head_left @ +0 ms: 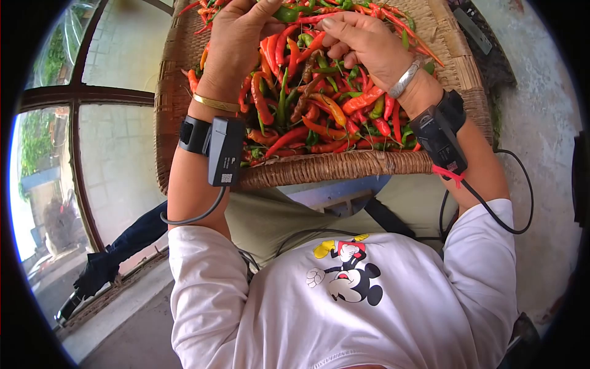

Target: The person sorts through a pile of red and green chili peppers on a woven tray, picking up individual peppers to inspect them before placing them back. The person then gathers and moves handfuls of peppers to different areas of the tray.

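A wide woven basket (332, 169) is heaped with red, orange and green chili peppers (307, 98). Over the far part of the heap, my left hand (249, 24) has its fingers closed at a green pepper (286, 13). My right hand (362, 40) is a little to the right, its thumb and index finger pinched at the end of a red pepper (310, 19). Its other fingers are curled above the peppers. The tips of my left fingers are partly cut off by the top edge of the view.
A framed window (117, 135) stands on the left, with a dark folded umbrella (123, 249) leaning by its sill. Cables hang from the black devices (226, 150) strapped on both forearms. Dark objects (476, 31) lie beyond the basket's right side.
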`<state>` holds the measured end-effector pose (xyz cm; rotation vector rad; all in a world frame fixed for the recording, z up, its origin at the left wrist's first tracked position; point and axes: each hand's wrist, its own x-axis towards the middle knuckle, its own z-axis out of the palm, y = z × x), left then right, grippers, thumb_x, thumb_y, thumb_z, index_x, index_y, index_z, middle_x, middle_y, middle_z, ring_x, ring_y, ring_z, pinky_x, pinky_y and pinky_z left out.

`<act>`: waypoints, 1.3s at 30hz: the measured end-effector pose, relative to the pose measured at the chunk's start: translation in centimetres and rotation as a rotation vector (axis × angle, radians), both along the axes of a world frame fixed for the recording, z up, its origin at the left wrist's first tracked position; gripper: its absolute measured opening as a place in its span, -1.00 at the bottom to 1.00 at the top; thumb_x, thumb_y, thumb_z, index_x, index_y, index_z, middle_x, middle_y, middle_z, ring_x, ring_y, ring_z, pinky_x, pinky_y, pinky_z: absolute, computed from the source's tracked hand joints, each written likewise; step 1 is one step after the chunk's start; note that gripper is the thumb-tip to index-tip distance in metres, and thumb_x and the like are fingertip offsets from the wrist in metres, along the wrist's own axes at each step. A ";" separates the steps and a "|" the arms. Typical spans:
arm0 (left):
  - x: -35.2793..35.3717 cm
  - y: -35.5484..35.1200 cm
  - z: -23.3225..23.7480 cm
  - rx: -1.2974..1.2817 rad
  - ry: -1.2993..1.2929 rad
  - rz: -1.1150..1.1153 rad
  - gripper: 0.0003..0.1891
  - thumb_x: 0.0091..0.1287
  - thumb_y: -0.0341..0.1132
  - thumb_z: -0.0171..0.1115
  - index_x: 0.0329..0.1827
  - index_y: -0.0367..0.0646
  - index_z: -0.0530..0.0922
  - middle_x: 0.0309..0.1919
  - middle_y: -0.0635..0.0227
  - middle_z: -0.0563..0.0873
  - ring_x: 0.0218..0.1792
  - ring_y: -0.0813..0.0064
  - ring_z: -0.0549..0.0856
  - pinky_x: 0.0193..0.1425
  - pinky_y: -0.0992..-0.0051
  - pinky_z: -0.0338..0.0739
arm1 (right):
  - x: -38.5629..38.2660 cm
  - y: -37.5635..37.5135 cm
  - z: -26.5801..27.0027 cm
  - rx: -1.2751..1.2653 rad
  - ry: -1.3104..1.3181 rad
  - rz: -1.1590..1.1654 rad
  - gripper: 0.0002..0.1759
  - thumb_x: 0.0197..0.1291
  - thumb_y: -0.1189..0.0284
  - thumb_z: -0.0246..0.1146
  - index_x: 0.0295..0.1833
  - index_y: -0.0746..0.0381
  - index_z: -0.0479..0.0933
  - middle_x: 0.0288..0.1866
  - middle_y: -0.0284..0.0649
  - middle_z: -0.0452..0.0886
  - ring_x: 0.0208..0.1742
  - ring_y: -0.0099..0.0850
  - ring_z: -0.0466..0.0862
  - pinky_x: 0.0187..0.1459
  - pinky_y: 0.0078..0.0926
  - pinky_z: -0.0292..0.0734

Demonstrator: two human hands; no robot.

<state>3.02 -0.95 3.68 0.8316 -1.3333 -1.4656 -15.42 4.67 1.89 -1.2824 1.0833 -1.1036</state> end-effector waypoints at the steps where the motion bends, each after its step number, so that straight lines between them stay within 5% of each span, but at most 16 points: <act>1: -0.1 0.2 -0.5 0.000 0.000 0.000 -0.75 0.26 -0.32 0.12 -0.07 -0.27 0.49 -0.29 0.40 0.60 -0.41 0.68 0.57 -0.29 0.72 0.51 | 0.2 0.0 0.0 0.000 0.000 0.000 -0.65 0.13 0.15 0.15 -0.22 0.24 0.51 -0.48 -0.42 0.54 -0.49 -0.69 0.51 -0.54 -0.74 0.36; 7: -1.5 2.2 -1.2 0.147 0.022 -0.012 -0.79 0.25 -0.29 0.13 -0.15 -0.23 0.50 -0.44 0.48 0.55 -0.44 0.73 0.54 -0.35 0.73 0.50 | 0.6 0.4 0.2 -0.087 0.108 0.068 -0.71 0.15 0.20 0.15 -0.32 0.24 0.52 -0.57 -0.39 0.53 -0.53 -0.63 0.52 -0.53 -0.65 0.40; 12: -1.2 2.4 -1.0 0.240 -0.074 -0.114 -0.79 0.23 -0.21 0.12 -0.25 -0.16 0.56 -0.52 0.45 0.59 -0.54 0.63 0.55 -0.49 0.64 0.45 | 0.8 0.6 -0.1 -0.480 0.495 0.099 -0.72 0.13 0.27 0.15 -0.46 0.27 0.50 -0.70 -0.23 0.43 -0.63 -0.48 0.47 -0.52 -0.50 0.35; 14: -1.1 2.5 -0.9 0.342 -0.131 -0.228 -0.75 0.27 -0.16 0.08 -0.32 -0.18 0.55 -0.58 0.53 0.54 -0.64 0.80 0.46 -0.60 0.79 0.33 | 0.9 0.7 -0.3 -0.454 0.485 0.160 -0.73 0.13 0.28 0.15 -0.45 0.27 0.49 -0.69 -0.22 0.42 -0.63 -0.45 0.46 -0.52 -0.48 0.35; 17: 0.1 1.6 -0.7 0.385 -0.141 -0.338 -0.79 0.25 -0.18 0.10 -0.36 -0.14 0.55 -0.62 0.54 0.53 -0.68 0.77 0.45 -0.66 0.76 0.31 | 1.0 0.8 0.0 -0.407 0.407 0.229 -0.73 0.15 0.28 0.14 -0.45 0.26 0.50 -0.69 -0.25 0.44 -0.64 -0.50 0.47 -0.53 -0.52 0.36; 19: 1.3 0.2 -0.7 0.365 -0.162 -0.263 -0.78 0.26 -0.18 0.08 -0.33 -0.17 0.52 -0.58 0.50 0.54 -0.64 0.75 0.47 -0.63 0.75 0.34 | 0.9 0.9 0.6 -0.279 0.278 0.166 -0.72 0.16 0.28 0.12 -0.45 0.27 0.51 -0.69 -0.32 0.46 -0.65 -0.59 0.46 -0.55 -0.60 0.38; 21: 3.1 -2.6 -1.5 0.287 0.153 -0.068 -0.69 0.33 -0.15 -0.02 -0.13 -0.25 0.44 -0.39 0.40 0.56 -0.46 0.69 0.53 -0.50 0.77 0.39 | 0.6 0.5 0.4 -0.279 0.307 0.122 -0.71 0.18 0.29 0.10 -0.44 0.28 0.51 -0.68 -0.38 0.47 -0.65 -0.66 0.45 -0.57 -0.66 0.39; 24: 5.1 -4.7 -0.3 0.189 0.314 0.148 -0.55 0.34 -0.14 -0.04 0.11 -0.36 0.27 -0.02 0.10 0.47 -0.04 0.35 0.55 -0.09 0.60 0.49 | 0.1 0.0 0.0 -0.191 0.235 0.069 -0.69 0.20 0.26 0.08 -0.41 0.29 0.51 -0.65 -0.37 0.48 -0.65 -0.64 0.46 -0.59 -0.66 0.39; 25: 5.2 -4.5 -0.8 0.186 0.314 0.146 -0.55 0.34 -0.14 -0.04 0.11 -0.36 0.27 -0.02 0.10 0.47 -0.04 0.35 0.55 -0.09 0.60 0.49 | 0.0 -0.2 -0.1 -0.193 0.235 0.068 -0.69 0.20 0.26 0.08 -0.41 0.29 0.51 -0.65 -0.37 0.48 -0.65 -0.64 0.46 -0.59 -0.66 0.39; 29: 4.0 -3.2 -2.3 0.076 -0.117 0.286 -0.59 0.32 -0.18 0.01 0.09 -0.31 0.36 -0.17 0.21 0.58 -0.19 0.39 0.61 -0.19 0.56 0.51 | -0.2 -0.5 -0.1 -0.143 0.214 0.023 -0.69 0.20 0.27 0.07 -0.38 0.30 0.51 -0.65 -0.38 0.48 -0.65 -0.66 0.45 -0.58 -0.68 0.39; 31: 2.5 -2.3 -2.8 -0.318 -0.691 0.166 -0.71 0.21 -0.26 0.13 -0.08 -0.23 0.52 -0.47 0.34 0.64 -0.36 0.46 0.65 -0.35 0.51 0.53 | -0.3 -0.4 -0.1 -0.113 0.184 0.021 -0.70 0.20 0.27 0.07 -0.37 0.30 0.51 -0.64 -0.39 0.48 -0.65 -0.66 0.45 -0.58 -0.69 0.39; 32: 2.1 -1.8 -3.0 -0.620 -1.029 0.167 -0.73 0.15 -0.21 0.16 -0.15 -0.14 0.57 -0.45 0.23 0.66 -0.33 0.32 0.64 -0.30 0.39 0.52 | -0.4 -0.5 -0.2 -0.105 0.187 0.009 -0.70 0.20 0.27 0.07 -0.36 0.31 0.51 -0.64 -0.39 0.48 -0.65 -0.66 0.45 -0.58 -0.70 0.38; 39: 0.3 -0.5 -4.3 -0.745 -1.523 0.190 -0.71 0.10 -0.11 0.14 -0.28 -0.12 0.56 -0.33 0.20 0.60 -0.28 0.18 0.61 -0.26 0.24 0.49 | -0.6 -1.0 -0.7 -0.058 0.158 -0.005 -0.71 0.20 0.28 0.07 -0.36 0.30 0.51 -0.65 -0.39 0.47 -0.66 -0.66 0.44 -0.57 -0.68 0.39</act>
